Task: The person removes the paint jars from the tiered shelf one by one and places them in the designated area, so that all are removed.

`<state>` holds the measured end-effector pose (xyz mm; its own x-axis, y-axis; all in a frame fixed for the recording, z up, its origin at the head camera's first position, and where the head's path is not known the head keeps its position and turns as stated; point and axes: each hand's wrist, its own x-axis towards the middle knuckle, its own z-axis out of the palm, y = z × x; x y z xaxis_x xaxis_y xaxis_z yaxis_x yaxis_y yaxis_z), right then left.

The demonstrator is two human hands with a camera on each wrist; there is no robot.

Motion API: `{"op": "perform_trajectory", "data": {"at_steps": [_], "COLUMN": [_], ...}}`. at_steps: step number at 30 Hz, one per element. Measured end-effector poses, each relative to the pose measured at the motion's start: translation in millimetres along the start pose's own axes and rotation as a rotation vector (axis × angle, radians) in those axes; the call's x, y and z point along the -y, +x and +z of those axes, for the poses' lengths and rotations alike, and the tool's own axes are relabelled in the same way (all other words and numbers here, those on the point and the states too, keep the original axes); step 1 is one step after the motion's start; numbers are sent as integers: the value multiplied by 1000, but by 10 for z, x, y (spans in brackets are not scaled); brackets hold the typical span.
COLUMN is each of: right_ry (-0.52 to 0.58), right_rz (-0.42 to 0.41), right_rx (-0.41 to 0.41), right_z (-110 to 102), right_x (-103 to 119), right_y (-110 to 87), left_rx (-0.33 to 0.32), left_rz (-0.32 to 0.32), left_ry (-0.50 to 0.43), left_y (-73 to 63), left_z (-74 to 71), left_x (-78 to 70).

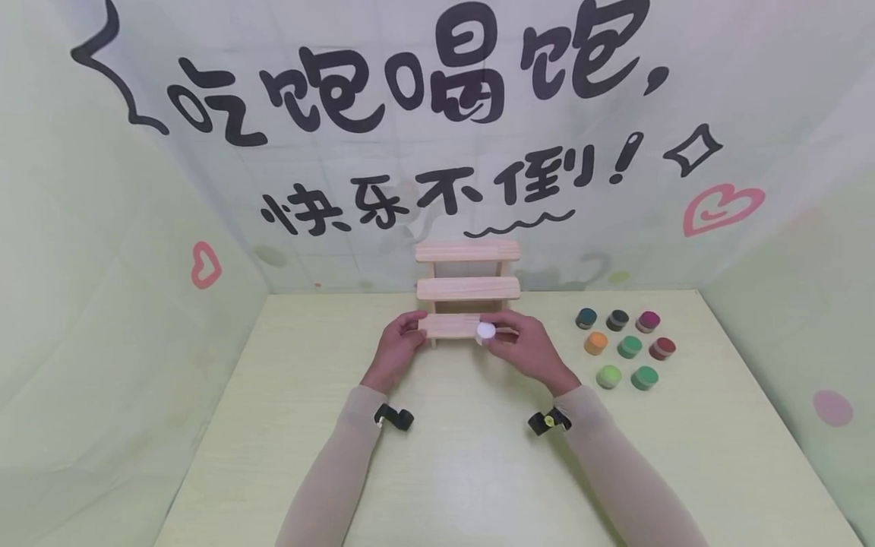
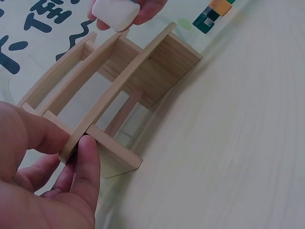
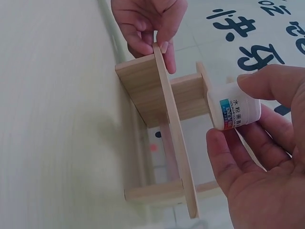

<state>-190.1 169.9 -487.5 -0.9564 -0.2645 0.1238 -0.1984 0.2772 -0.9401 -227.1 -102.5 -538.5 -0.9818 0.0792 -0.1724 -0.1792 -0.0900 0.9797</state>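
Observation:
A small three-step wooden rack [image 1: 468,289] stands at the back of the table, against the printed curtain. My left hand [image 1: 396,346] pinches the left end of its lowest step, thumb on top and fingers beneath, as the left wrist view shows. In my right hand [image 1: 529,346] is a white paint jar [image 3: 233,106] with a printed label, held between thumb and fingers just over the right end of the lowest step. The left wrist view catches the same white jar [image 2: 116,13] beyond the rack's far end.
To the right on the table [image 1: 437,471], several small paint jars stand in loose rows, among them an orange jar [image 1: 596,343], a dark red jar [image 1: 661,349] and a light green jar [image 1: 609,377]. Behind the rack hangs a curtain [image 1: 342,258] with large black characters.

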Motion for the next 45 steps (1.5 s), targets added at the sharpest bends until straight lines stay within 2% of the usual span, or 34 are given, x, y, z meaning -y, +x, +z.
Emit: {"op": "perform_trajectory", "data": {"at_steps": [9, 19, 23, 29, 35, 45], "right_ry": [-29, -119, -158, -159, -169, -252], "right_rz": [-5, 22, 5, -34, -30, -27], "right_rx": [-27, -70, -80, -111, -139, -239], "right_z": [-225, -471, -565, -706, -850, -1144], "right_x": [-74, -96, -128, -185, -220, -275], "right_y": [-187, -402, -471, -597, -745, -966], "left_rx": [0, -6, -6, -7, -9, -9], "left_rz": [0, -6, -9, -12, -15, -18], "left_ry": [20, 26, 24, 26, 26, 30], "left_y": [-6, -1, -1, 1, 13, 8], "left_z": [6, 13, 15, 9, 7, 8], "left_x": [-10, -13, -18, -12, 1, -12]}}
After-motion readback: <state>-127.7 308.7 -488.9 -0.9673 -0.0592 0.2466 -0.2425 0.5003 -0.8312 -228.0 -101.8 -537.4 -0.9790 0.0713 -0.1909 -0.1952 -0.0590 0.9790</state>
